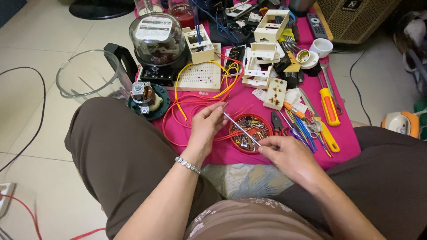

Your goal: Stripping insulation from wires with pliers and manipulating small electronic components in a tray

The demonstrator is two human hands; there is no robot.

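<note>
Silvery metal, thin and straight: a slim steel rod [240, 128], perhaps a screwdriver shaft or tweezers, too fine to tell which, held slantwise between both hands above the pink cloth [347, 146]. Upper end pinched by the fingertips of the left hand [208, 125], thumb and forefinger closed together on it; lower end gripped by the right hand [284, 153], fingers curled shut around it. Directly beneath, a round red plastic tray [249, 132] packed with small brass and steel screws.

Risks, judged from this pose: a slip of either pinch, dropping the rod into the tray and scattering the screws across the cloth. A snag on the loops of red insulated wire [178, 120] just beside the left wrist, dragging wire across the tray. A jab from the pointed upper end, close against the left fingertips. A nudge of the knee against the green round motor base [149, 100], very near the brown trouser leg [115, 151].

Rod itself: narrow, shiny, unbent, catching light along its length; tip detail too small to read. Nearby, well apart from both hands: a yellow-and-orange-handled screwdriver [329, 106], a cream perforated plastic board [199, 74] and a clear glass blender jug [89, 78] on the tiles.
</note>
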